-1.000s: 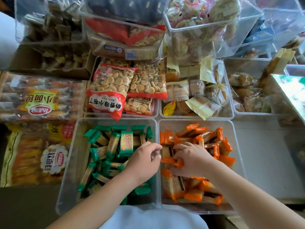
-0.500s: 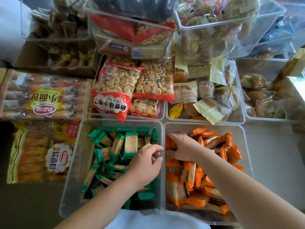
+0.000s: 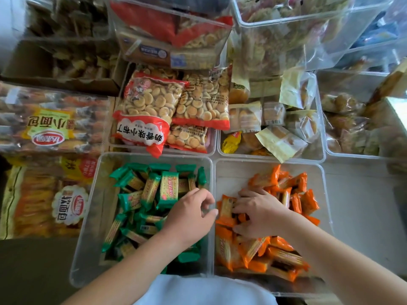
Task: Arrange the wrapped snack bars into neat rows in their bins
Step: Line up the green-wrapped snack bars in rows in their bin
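Compared with half a second ago, the right hand has come back from the far left corner of its bin and is now nearer to the person, at the middle of the bin's left side; the left hand is almost where it was.

The right hand lies palm down with the fingers spread apart, pressing on the orange bars. Its fingertips touch one orange bar that lies lengthwise against the left wall. The hand is not closed around anything. The orange bars are inside the clear right bin, heaped without order, mostly in the near and right part.

The left hand hovers over the right edge of the clear left bin, close to the wall between the two bins. Its fingers are loosely bent, with a gap between thumb and fingers, and I see nothing in that gap. Under and beside it lie the green bars: a few at the far side stand roughly side by side, the others are mixed.

Behind the two bins there are red bags of small round biscuits and a bin with pale cake packets. On the left lie large bread packs. A white cloth is at the near edge, between the forearms
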The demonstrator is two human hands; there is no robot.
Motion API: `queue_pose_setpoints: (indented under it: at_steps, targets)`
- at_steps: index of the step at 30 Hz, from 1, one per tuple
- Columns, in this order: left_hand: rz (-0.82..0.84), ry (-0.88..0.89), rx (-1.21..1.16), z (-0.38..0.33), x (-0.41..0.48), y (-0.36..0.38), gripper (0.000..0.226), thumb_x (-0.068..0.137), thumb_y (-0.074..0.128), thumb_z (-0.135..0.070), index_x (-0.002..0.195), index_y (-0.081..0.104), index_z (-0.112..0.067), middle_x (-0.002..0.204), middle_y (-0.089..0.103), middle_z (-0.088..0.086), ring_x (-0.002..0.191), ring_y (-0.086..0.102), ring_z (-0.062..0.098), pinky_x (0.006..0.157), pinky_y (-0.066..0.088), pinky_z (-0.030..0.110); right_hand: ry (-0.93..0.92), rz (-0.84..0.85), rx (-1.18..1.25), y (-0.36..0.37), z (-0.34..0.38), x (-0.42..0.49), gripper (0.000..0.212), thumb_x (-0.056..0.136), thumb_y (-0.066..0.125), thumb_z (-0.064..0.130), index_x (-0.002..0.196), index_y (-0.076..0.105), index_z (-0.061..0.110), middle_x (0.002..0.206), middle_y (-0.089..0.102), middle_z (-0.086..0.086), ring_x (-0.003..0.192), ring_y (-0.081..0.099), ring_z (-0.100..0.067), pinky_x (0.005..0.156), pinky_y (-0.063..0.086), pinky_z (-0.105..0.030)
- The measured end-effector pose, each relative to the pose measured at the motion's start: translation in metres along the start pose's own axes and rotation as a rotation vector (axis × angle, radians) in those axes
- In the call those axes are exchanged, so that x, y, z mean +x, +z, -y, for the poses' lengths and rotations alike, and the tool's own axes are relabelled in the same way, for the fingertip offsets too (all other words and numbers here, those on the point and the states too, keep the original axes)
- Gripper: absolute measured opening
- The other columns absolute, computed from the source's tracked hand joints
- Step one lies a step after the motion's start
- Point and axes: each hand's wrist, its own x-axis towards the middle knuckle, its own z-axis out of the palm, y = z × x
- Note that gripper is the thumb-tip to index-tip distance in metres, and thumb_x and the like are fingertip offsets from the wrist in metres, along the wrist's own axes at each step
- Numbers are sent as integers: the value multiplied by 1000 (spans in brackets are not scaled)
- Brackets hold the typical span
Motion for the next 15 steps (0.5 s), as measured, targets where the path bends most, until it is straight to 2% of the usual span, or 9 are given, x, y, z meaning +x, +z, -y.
queue_pose_setpoints:
  at_steps: [2, 4, 8, 12, 15]
  targets:
    - [-4, -18, 30, 0, -1, 5, 21, 90, 71, -36, 80, 52, -35, 84, 57, -14, 76, 56, 5, 69, 52, 30, -6, -44, 30, 8, -4, -17, 64, 88, 47, 71, 142, 58, 40, 152, 48, 23, 156, 17, -12, 128, 2, -48]
    - [-11, -21, 39, 0, -1, 8, 24, 90, 70, -36, 76, 50, -33, 79, 57, -13, 75, 56, 6, 66, 50, 30, -2, -95, 50, 13, -3, -33, 64, 88, 41, 73, 142, 58, 42, 153, 44, 25, 157, 13, -11, 128, -2, -53]
    - [3, -29, 28, 0, -2, 8, 23, 92, 69, -34, 77, 51, -32, 79, 59, -10, 74, 57, 8, 66, 51, 32, 70, -212, 92, 23, 5, -61, 62, 86, 38, 74, 137, 61, 46, 157, 40, 24, 157, 15, -12, 128, 2, -58]
    - [8, -39, 24, 0, -4, 7, 23, 93, 69, -37, 78, 53, -31, 79, 60, -10, 74, 58, 8, 68, 54, 36, 112, -332, 125, 38, 4, -77, 53, 85, 47, 73, 125, 69, 47, 151, 51, 21, 152, 34, -16, 125, 17, -55]
    - [8, -32, 44, -2, -6, 5, 23, 94, 69, -36, 78, 53, -31, 79, 60, -10, 74, 58, 9, 67, 52, 33, 177, -387, 146, 48, 3, -85, 51, 87, 49, 72, 128, 67, 47, 154, 49, 19, 153, 34, -18, 124, 23, -56]
